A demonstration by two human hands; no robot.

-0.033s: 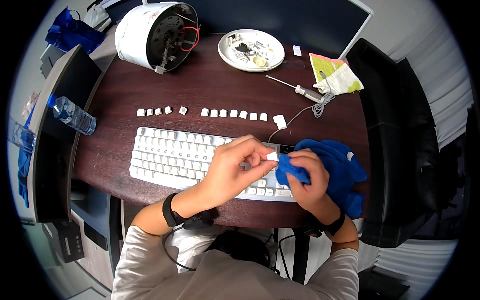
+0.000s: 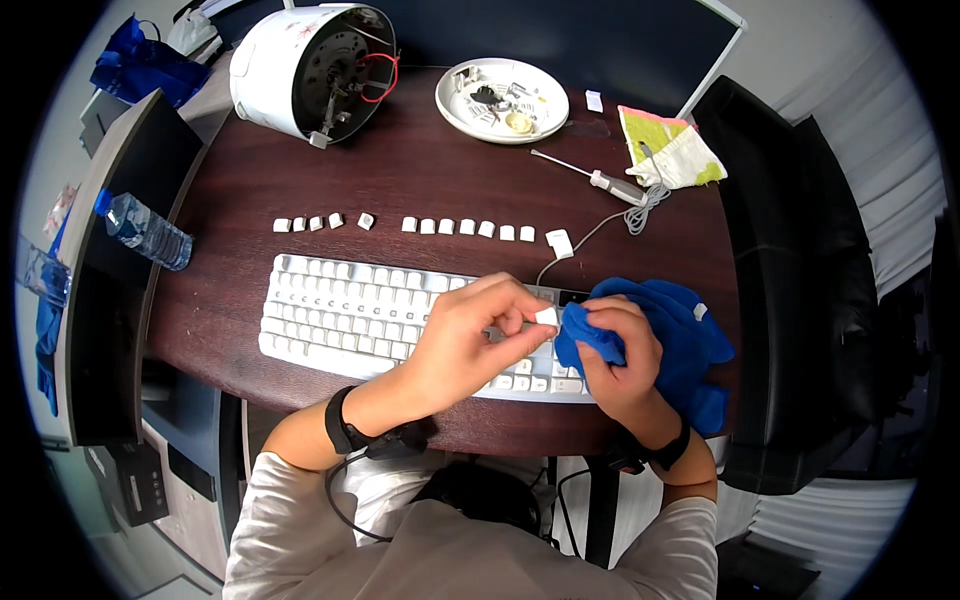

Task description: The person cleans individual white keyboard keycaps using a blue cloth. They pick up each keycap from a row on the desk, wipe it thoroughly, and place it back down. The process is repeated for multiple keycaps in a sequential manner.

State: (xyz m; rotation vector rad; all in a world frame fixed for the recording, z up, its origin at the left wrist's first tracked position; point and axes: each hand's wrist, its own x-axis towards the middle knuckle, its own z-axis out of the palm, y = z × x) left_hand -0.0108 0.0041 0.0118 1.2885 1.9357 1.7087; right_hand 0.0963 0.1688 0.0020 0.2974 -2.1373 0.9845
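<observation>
Between thumb and fingers, my left hand (image 2: 478, 335) pinches a small white keycap (image 2: 546, 316) above the right part of a white keyboard (image 2: 330, 318). My right hand (image 2: 628, 355) is closed on a bunched end of a blue cloth (image 2: 665, 310), just right of the keycap. The rest of the cloth lies spread on the table, under and beyond that hand. Both hands cover part of the keyboard's right side. Behind the keyboard, several loose white keycaps (image 2: 448, 227) stand in a row on the dark wooden table (image 2: 300, 185).
A screwdriver (image 2: 605, 182) lies beside a coiled grey cable (image 2: 650, 212) and a green-white cloth (image 2: 675, 150). Farther back are a white plate (image 2: 450, 112) of small parts and an opened white appliance (image 2: 268, 75) on its side. A water bottle (image 2: 150, 235) stands at the left edge.
My right hand and the bunched cloth end have shifted slightly right, opening a small gap from the keycap. My left hand has barely moved.
</observation>
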